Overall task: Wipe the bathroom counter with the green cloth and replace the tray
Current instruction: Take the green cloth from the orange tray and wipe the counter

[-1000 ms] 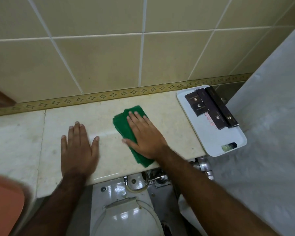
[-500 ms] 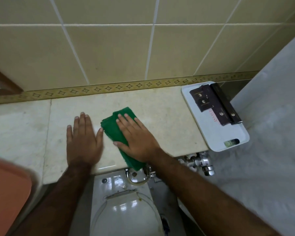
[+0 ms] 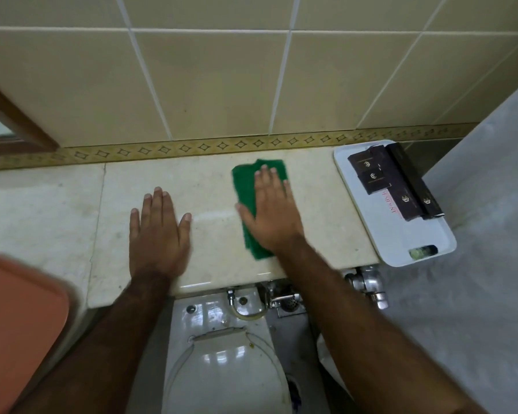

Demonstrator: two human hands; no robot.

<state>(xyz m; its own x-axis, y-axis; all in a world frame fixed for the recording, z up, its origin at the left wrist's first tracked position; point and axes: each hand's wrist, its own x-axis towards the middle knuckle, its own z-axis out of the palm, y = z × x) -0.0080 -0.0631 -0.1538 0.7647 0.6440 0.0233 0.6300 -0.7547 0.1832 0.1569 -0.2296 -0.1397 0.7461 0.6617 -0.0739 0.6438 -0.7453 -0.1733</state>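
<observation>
A green cloth lies flat on the beige marble counter, right of the middle and close to the back wall. My right hand presses down on it with the palm, fingers stretched out toward the wall. My left hand rests flat on the bare counter to the left, fingers apart, holding nothing. A white tray sits at the counter's right end, overhanging the edge. It carries dark boxes and a small green bottle.
Below the counter's front edge stand a white toilet and chrome pipe fittings. A grey-white surface fills the right side. An orange blurred object is at lower left. The tiled wall rises behind the counter.
My right hand has slid the green cloth to the right and toward the back wall, away from my left hand. The left hand stays flat on the counter.
</observation>
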